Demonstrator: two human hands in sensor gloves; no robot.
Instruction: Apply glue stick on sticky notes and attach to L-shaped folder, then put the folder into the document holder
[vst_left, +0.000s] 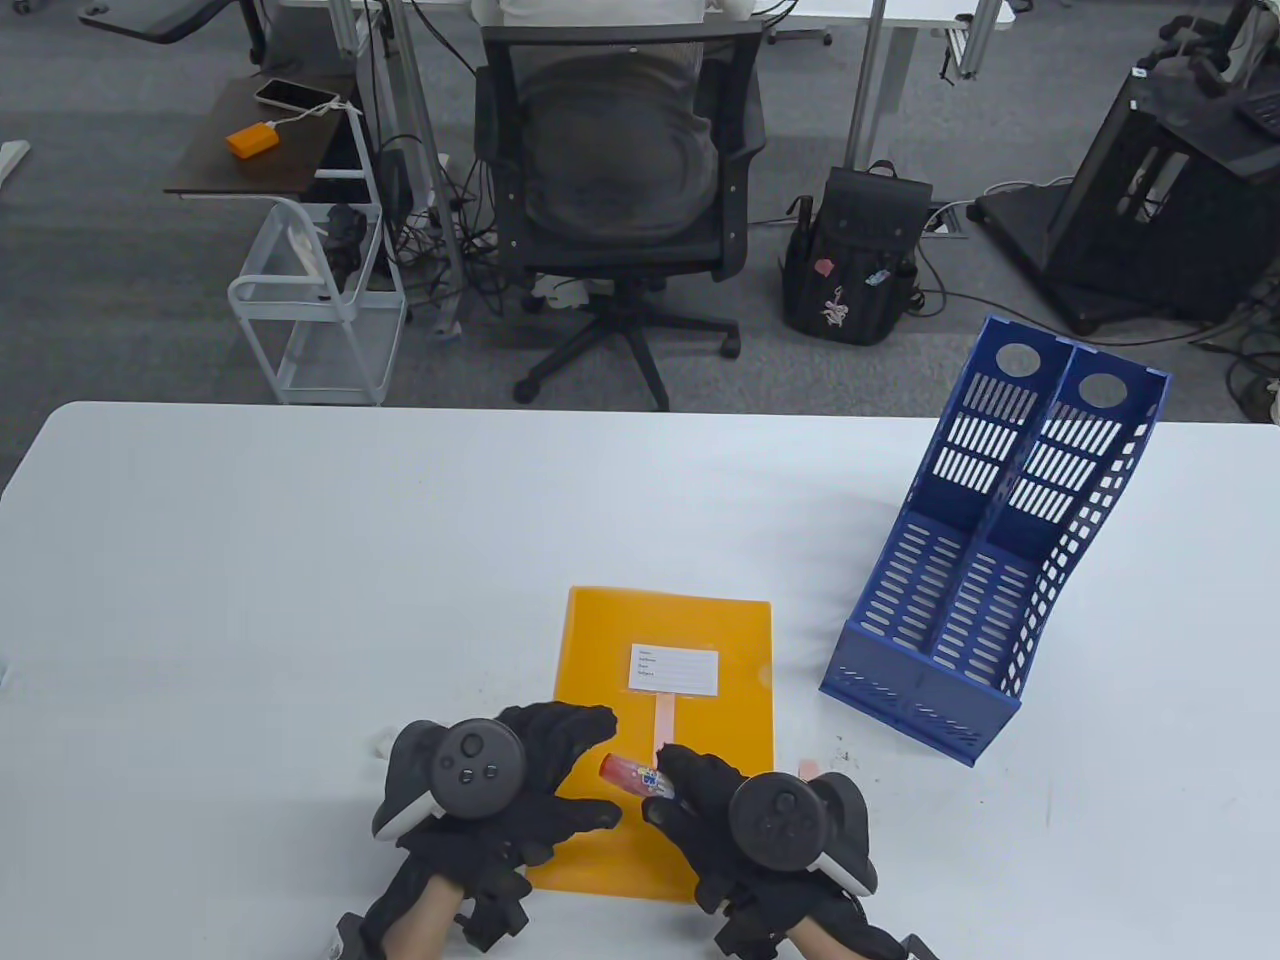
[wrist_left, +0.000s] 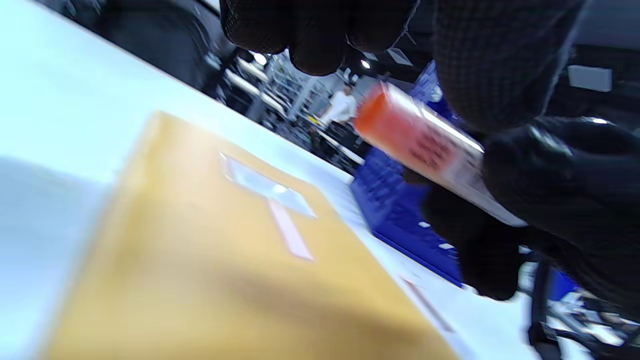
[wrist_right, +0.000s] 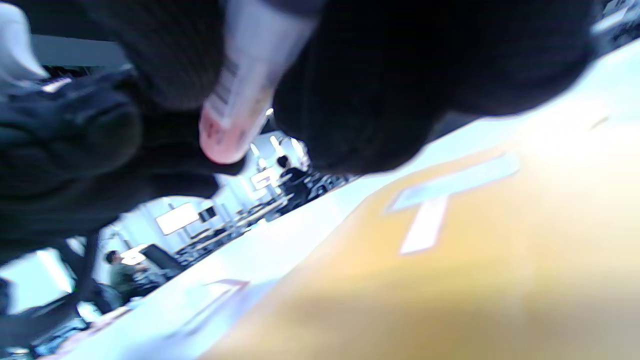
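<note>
Centrally, a glue stick (vst_left: 640, 777) is held just above the lower half of the yellow folder (vst_left: 610, 650), its long axis lying nearly level and running left to right across the table view. Its red end points toward the left hand (vst_left: 530, 790), while the other end is buried in the right hand (vst_left: 700, 810), whose fingers and thumb curl round the barrel. The left hand's fingers reach toward the red end with the thumb spread below; they appear loosely open and holding nothing, though whether a fingertip touches the stick cannot be told. From the left hand, the red end lies just to the right, so this hand is better placed to work it. On the folder, one pink sticky note (vst_left: 663, 716) lies lengthwise below a white label (vst_left: 676, 668); another pink strip (vst_left: 808, 768) lies on the table (vst_left: 250, 600) just right of the folder. Farther right stands the blue document holder (vst_left: 990, 560).
</note>
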